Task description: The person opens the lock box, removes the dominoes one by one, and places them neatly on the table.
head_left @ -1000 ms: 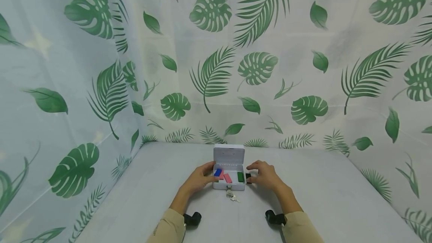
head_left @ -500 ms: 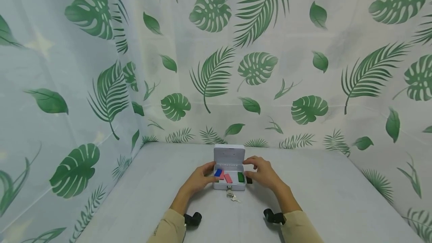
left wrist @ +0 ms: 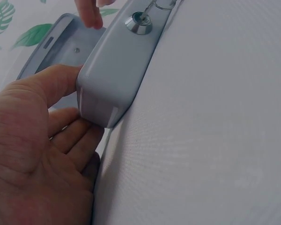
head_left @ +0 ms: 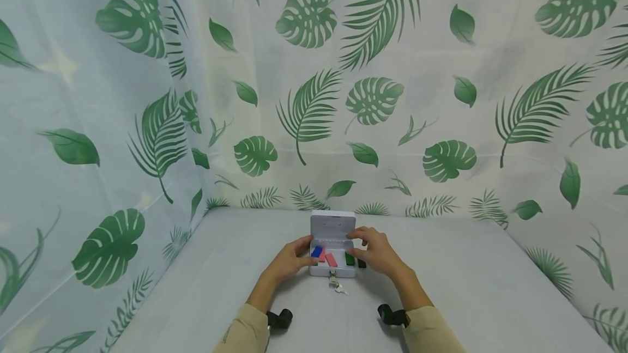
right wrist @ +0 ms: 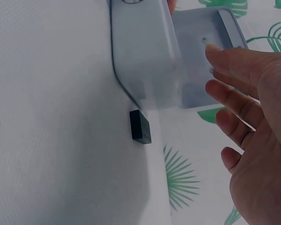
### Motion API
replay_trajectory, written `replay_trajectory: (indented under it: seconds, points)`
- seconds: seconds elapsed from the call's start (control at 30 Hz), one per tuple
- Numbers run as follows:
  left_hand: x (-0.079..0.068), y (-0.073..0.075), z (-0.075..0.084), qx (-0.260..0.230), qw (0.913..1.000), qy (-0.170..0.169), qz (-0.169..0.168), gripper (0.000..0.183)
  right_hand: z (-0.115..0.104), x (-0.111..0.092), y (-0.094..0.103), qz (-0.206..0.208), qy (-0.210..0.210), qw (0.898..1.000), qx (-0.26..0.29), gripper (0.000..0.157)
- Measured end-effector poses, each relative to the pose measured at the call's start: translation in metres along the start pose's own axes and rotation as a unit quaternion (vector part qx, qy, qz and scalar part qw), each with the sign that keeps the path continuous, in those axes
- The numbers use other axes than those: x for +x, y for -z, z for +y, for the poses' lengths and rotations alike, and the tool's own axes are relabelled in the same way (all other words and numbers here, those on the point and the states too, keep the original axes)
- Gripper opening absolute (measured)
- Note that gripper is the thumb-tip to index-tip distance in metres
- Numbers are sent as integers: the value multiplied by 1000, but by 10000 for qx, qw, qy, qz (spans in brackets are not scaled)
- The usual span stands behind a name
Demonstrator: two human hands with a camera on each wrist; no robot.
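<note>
The right hand (head_left: 376, 247) was held over the right end of the box (head_left: 320, 272), thumb and forefinger well parted and the other fingers loosely bent; nothing was seen in its grasp, and contact with the raised lid (head_left: 333, 227) or the green block (head_left: 350, 260) could not be made out. The left end of the box was gripped by the left hand (head_left: 288, 260), apparently for steadiness. Within the box, a blue block (head_left: 316, 251) was laid partly over a pink one, and a second pink block (head_left: 331, 260) was placed nearer the middle. Outside, a black block (right wrist: 140, 127) was seen on the tabletop (head_left: 490, 287), close to the right wall; keys (head_left: 339, 288) were linked to the front lock (left wrist: 138, 22). The step was judged a reach over the box, with a light pinch or a withdrawal called for next, the box being kept still.
</note>
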State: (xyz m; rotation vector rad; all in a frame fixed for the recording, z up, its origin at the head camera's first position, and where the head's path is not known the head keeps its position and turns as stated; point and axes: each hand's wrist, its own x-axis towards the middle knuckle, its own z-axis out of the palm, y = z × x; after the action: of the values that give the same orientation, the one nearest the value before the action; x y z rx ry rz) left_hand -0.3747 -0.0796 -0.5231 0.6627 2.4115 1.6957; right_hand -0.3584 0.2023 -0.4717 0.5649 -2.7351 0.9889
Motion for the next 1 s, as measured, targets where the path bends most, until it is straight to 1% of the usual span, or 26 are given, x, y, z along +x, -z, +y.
replay_trajectory:
  seconds: [0.17,0.33,0.57,0.77,0.83,1.0]
  points:
    - [-3,0,2,-82,9999,56,-30,72,-1,1,-5,-55,80,9999,-93,34]
    - [-4,-2,1,-145,9998,83,-46,71,-1,2,-11,-100,50,9999,-99,33]
    - [-3,-1,2,-151,9999,27,-54,70,-3,4,-14,-86,31,9998,-177,31]
    - [-2,0,1,-111,9999,-6,-76,69,-5,4,-14,-133,-52,9996,-256,34]
    - [-2,0,1,-94,9999,-78,-94,70,-4,4,-15,-139,-100,9994,-288,35]
    - [-1,1,2,-45,9999,-69,-80,71,-3,6,-16,-157,-133,9993,-311,34]
